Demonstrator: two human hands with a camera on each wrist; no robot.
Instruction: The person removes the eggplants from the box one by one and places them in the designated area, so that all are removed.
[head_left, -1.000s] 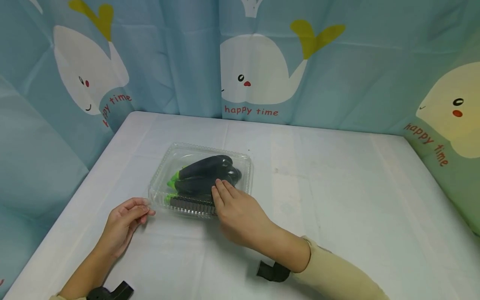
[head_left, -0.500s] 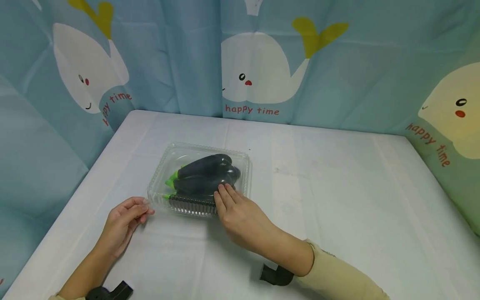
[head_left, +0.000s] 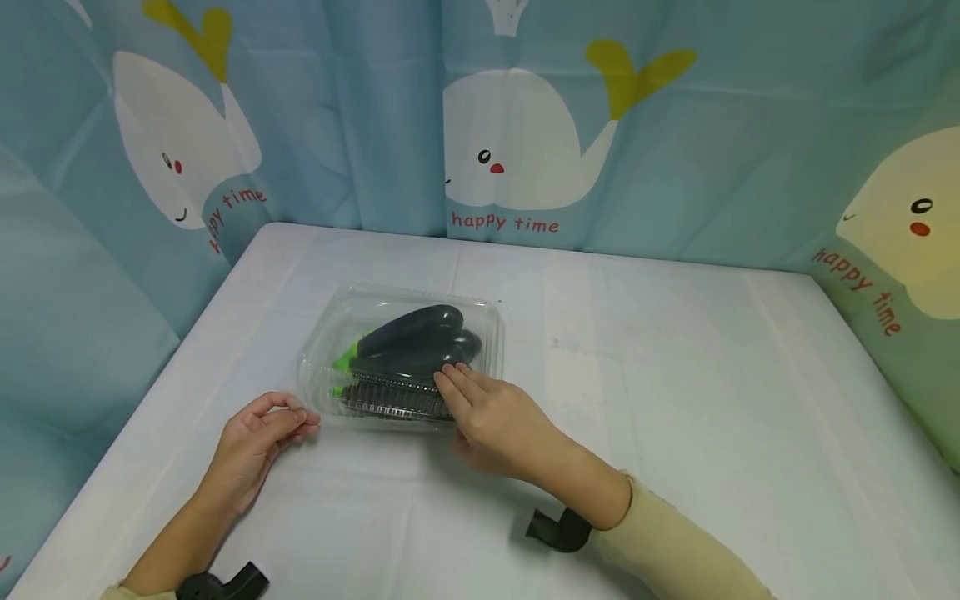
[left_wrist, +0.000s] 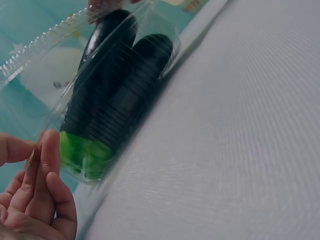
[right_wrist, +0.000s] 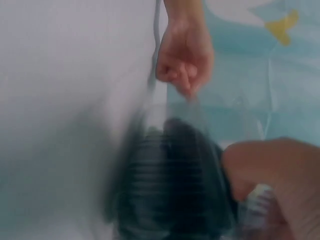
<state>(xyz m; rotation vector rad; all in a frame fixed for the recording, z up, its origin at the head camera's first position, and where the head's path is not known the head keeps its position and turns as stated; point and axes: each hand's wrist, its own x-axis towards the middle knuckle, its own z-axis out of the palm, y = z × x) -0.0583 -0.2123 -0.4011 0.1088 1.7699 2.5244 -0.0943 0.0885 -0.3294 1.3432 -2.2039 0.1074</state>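
Observation:
A clear plastic container [head_left: 491, 333] sits left of the middle of the table, with dark eggplants [head_left: 412, 329] with green stem ends inside it. At its near left corner the left hand [head_left: 251, 450] pinches the plastic; the left wrist view shows thumb and fingertips of this hand [left_wrist: 37, 195] meeting at the edge. The right hand [head_left: 506, 425] grips the near right side, its fingers lying over the lid and the thumb mostly hidden in the head view. Motion blurs the container and eggplants [right_wrist: 165, 185] in the right wrist view.
A white cloth covers the table [head_left: 675, 400]. Blue curtains [head_left: 360, 108] with white whale prints stand behind it and at both sides. Black wrist mounts [head_left: 562, 531] are on both forearms.
The container's ribbed near side has shifted slightly up and tilted, and its ridges look different. The right hand has risen a little with it; the left hand has moved slightly right.

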